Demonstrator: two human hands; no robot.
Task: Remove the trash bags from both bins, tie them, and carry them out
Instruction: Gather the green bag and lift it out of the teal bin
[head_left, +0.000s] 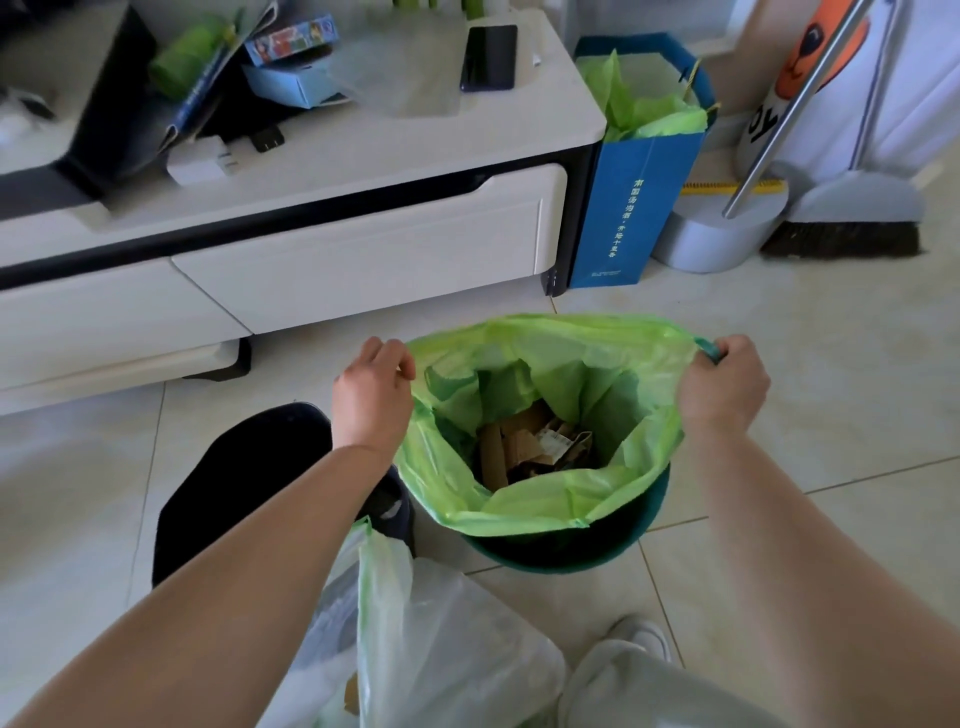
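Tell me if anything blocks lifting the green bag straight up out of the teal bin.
Nothing visible does. The left hand and right hand grip the rim of the green bag, and the space above the teal bin is open. The white cabinet stands behind, apart from it.

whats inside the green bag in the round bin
Inside the green bag lie brown cardboard scraps and some crumpled paper. The bag's sagging folds cover the edges of the pile, and anything beneath the cardboard is hidden.
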